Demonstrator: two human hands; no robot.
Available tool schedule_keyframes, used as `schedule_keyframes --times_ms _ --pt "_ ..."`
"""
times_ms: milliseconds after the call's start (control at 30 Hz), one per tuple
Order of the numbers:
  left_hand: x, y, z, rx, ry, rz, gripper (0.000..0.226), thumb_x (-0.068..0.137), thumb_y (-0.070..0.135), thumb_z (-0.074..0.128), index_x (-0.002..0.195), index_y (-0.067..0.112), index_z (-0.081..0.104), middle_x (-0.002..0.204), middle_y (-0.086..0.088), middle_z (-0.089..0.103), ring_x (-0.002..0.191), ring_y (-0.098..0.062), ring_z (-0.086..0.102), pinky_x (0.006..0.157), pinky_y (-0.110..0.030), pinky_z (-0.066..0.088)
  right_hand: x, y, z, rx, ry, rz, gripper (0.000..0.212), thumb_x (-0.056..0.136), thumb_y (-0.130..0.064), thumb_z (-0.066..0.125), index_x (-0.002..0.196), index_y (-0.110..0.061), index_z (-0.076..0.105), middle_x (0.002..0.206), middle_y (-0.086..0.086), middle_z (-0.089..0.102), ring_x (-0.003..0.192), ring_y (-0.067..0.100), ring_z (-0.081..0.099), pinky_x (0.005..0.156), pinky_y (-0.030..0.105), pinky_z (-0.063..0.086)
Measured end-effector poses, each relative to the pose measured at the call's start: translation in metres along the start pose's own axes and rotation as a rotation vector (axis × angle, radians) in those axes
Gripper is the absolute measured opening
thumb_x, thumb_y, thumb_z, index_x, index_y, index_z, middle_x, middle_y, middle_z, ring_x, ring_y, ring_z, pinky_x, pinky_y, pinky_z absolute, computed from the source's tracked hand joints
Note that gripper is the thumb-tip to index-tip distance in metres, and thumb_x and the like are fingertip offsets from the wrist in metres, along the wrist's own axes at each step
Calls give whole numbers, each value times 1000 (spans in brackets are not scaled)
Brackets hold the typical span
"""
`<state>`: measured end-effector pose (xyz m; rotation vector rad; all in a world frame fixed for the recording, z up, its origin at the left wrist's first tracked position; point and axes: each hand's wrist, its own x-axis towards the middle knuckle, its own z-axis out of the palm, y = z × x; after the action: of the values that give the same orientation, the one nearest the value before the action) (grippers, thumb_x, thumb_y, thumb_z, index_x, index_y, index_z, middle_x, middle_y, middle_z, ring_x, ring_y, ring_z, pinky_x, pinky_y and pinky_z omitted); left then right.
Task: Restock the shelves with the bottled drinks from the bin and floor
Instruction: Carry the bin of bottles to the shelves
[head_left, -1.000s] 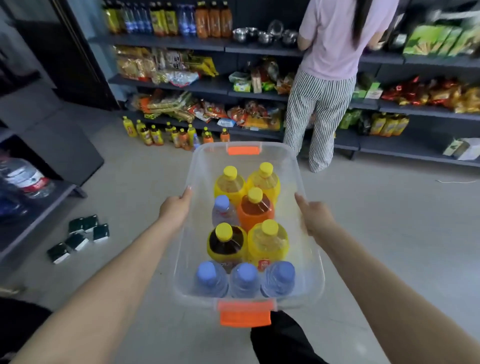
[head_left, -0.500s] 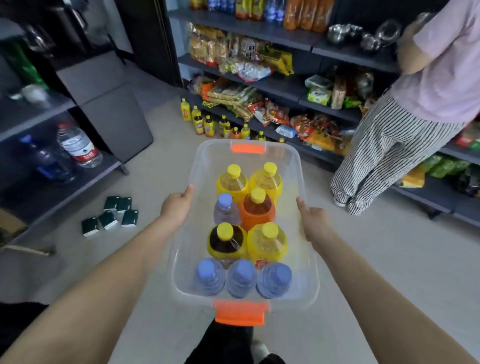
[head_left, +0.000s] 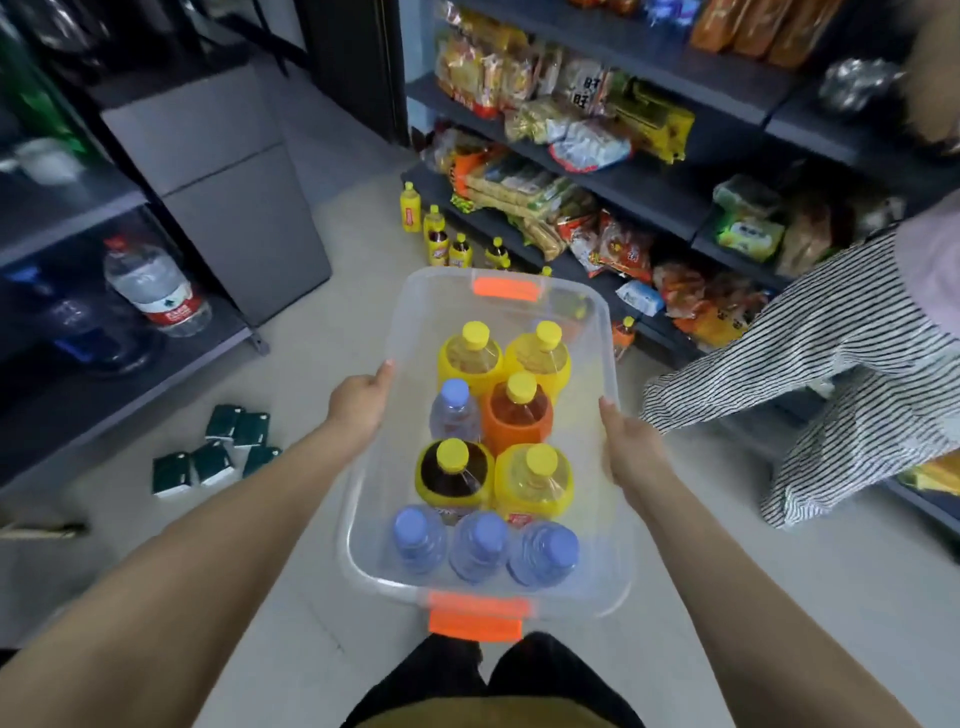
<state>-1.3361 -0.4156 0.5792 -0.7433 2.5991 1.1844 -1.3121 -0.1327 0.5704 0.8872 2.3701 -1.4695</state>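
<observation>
I carry a clear plastic bin (head_left: 415, 312) with orange latches in front of me, above the floor. My left hand (head_left: 358, 402) grips its left rim and my right hand (head_left: 631, 449) grips its right rim. Inside stand several bottles: yellow-capped drinks (head_left: 470, 356), an orange drink (head_left: 517, 410), a dark tea (head_left: 452, 473) and blue-capped water bottles (head_left: 480, 545). More yellow-capped bottles (head_left: 439, 236) stand in a row on the floor along the foot of the snack shelving (head_left: 644, 182). Orange drinks (head_left: 748, 23) sit on its top shelf.
A person in striped trousers (head_left: 841, 374) stands at the shelving on the right, close to the bin. Dark green packets (head_left: 215, 457) lie on the floor at left. A low dark shelf (head_left: 130, 374) at left holds a large water jug (head_left: 153, 291).
I have walked forward and turned left with the bin. The shelving and floor bottles are closer, and the person now stands further right in view. Both hands keep their hold.
</observation>
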Motion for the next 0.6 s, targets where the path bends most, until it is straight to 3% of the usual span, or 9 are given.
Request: schedule_keyframes --times_ms 100,200,300,367,467,600 --pt "54 20 -10 -30 15 -32 59 99 44 33 56 4 43 79 -24 52 95 -43 58 79 -38 42 47 -41 22 -20 -20 11 50 91 -54 46 76 -7 56 62 7 47 61 25 49 62 30 40" --pt "109 38 -16 -47 27 -44 60 98 45 33 66 -2 53 81 -28 56 92 -41 59 82 -40 44 95 -81 42 -44 -39 -7 50 92 -53 45 73 -7 53 64 6 48 61 24 48 66 30 39" --pt "161 54 -16 -67 52 -64 59 96 50 34 61 5 46 76 -23 54 88 -41 59 83 -41 46 146 -117 62 -68 -64 -37 52 92 -54 43 69 -8 51 73 12 53 71 27 53 71 34 44" --pt "198 65 -13 -55 71 -83 59 96 51 33 66 3 50 80 -26 57 92 -42 59 83 -40 45 184 -141 76 -93 -76 -46 54 93 -55 41 80 -6 58 78 12 55 78 29 55 79 37 46" --pt "251 79 -7 -42 93 -107 61 97 51 30 68 3 52 76 -20 55 81 -34 54 73 -35 37 245 -174 96 -169 -148 -75 62 95 -54 38 102 4 60 83 13 54 72 23 51 66 30 40" --pt "317 95 0 -108 138 -168 59 97 50 32 56 8 37 66 -16 48 71 -27 49 67 -32 34 320 -225 127 -251 -220 -53 54 95 -53 38 93 -3 57 86 13 53 79 26 51 63 29 39"
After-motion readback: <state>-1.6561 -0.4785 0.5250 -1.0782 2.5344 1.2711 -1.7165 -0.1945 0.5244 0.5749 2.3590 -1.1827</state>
